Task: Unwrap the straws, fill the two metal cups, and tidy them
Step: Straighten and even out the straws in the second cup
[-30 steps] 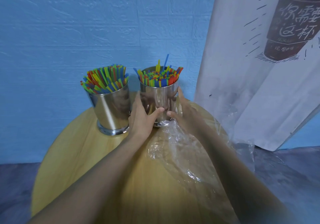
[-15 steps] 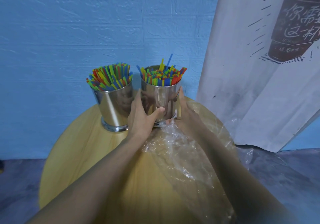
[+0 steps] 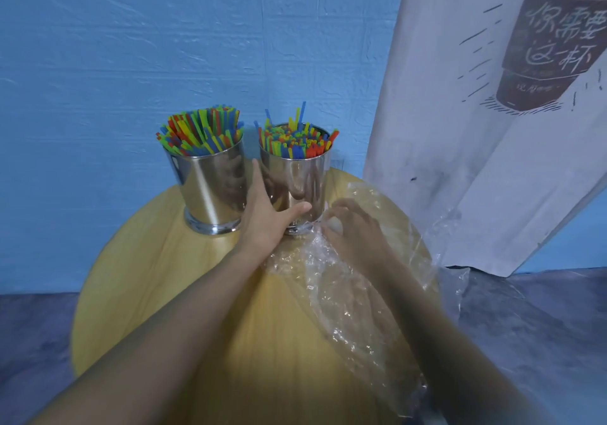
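Head view: left hand (image 3: 266,217) grasps the right cup (image 3: 295,181) low on its side.
Right hand (image 3: 356,231) lies just right of that cup's base, fingers curled on the wrap (image 3: 338,296); grip unclear. Left cup (image 3: 213,188) stands just left of it, both full of straws (image 3: 295,144).

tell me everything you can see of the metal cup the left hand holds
Shiny metal cup, tapered with a ringed foot, upright on the wooden table near its far edge, right of the second cup. Packed with coloured straws, a few standing taller. The left hand grips its lower side, thumb across the front.
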Demonstrator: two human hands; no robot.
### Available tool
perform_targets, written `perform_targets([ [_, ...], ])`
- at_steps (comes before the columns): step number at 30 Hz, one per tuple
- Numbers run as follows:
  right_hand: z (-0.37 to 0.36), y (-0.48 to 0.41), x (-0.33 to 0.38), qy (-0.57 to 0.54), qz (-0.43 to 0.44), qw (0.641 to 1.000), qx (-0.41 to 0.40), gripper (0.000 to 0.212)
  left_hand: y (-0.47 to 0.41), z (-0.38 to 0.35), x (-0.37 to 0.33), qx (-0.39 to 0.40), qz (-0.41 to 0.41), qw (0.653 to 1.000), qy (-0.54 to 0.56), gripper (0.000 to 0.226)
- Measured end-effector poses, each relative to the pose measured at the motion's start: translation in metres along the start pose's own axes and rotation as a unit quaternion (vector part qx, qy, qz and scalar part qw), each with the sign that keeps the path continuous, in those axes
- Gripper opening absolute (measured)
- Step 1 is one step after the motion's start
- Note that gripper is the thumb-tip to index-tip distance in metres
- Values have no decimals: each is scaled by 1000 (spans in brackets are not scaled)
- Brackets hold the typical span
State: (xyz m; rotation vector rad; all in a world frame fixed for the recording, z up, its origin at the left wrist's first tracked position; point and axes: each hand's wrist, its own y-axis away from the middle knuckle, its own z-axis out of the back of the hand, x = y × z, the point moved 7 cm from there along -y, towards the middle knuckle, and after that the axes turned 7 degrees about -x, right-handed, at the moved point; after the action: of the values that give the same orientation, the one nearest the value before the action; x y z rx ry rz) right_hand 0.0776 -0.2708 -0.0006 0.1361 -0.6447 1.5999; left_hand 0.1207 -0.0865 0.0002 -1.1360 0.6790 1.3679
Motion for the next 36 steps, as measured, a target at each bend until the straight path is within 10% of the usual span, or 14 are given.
perform_targets([
  [11,-28,39,-8,23,79,996,31,65,-8,-9,1,-24,-2,1000,-5,137],
  [36,-15,-3,-59,119,17,991,-58,25,57,45,-6,-16,-13,999,30,133],
])
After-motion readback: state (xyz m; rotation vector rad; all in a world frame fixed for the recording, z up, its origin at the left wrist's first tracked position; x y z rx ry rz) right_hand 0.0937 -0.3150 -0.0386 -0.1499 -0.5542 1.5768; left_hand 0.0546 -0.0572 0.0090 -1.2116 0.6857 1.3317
